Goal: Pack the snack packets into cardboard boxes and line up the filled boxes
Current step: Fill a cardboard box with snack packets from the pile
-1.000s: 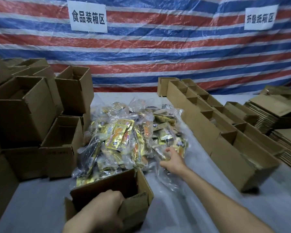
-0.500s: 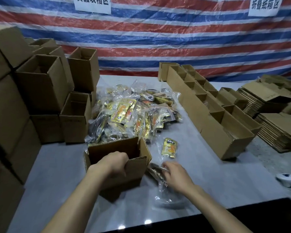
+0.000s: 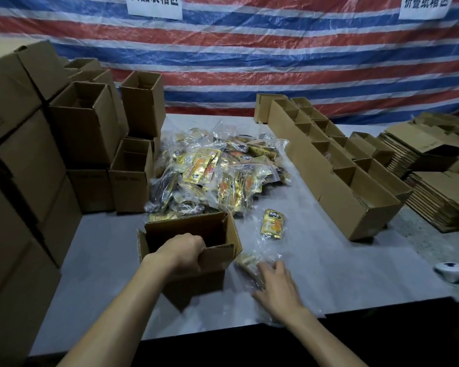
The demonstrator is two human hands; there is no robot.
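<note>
An open cardboard box [image 3: 219, 256] stands on the grey table near the front edge. My left hand [image 3: 182, 251] grips its near wall from above. Just right of the box lies a clear bag of snack packets [image 3: 247, 260]. My right hand [image 3: 276, 286] lies over this bag with the fingers bent onto it; the view there is blurred. A single yellow packet [image 3: 272, 224] lies loose behind the bag. The big pile of bagged snack packets [image 3: 215, 170] fills the table's middle, just behind the box.
A row of open boxes [image 3: 337, 186] runs along the right, from the back wall toward me. Stacks of flat cardboard [image 3: 440, 186] lie further right. Empty boxes [image 3: 85, 128] are stacked high on the left. A white device [image 3: 456, 271] lies at the table's right front edge.
My right hand left the pile and drew a clear bag of packets toward me, beside the box. The box, held by my left hand, sits slightly back from the pile. A packet dropped loose.
</note>
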